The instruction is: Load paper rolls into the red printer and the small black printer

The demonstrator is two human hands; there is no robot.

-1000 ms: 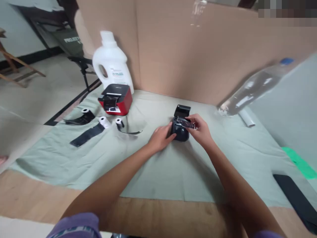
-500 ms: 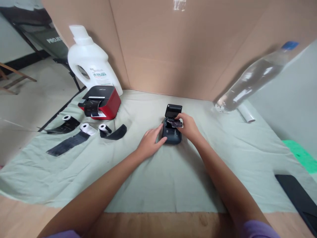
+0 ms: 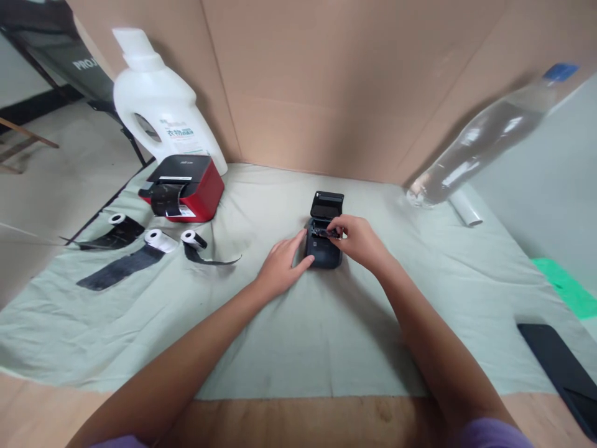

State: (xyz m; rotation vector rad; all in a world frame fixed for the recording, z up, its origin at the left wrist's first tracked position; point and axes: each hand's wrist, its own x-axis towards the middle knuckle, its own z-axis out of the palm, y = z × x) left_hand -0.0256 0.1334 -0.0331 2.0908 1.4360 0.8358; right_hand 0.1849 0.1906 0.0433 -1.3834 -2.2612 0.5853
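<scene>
Black-and-red printer – white jug, pale green cloth, blue bottle cap – dark blue-black device

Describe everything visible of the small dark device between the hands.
The small dark device lies on the green cloth, its body rounded and plastic-looking, its lid raised at the back. The left hand touches its left side; the right hand is at a dark, shiny item in its opening, grip unclear.
</scene>
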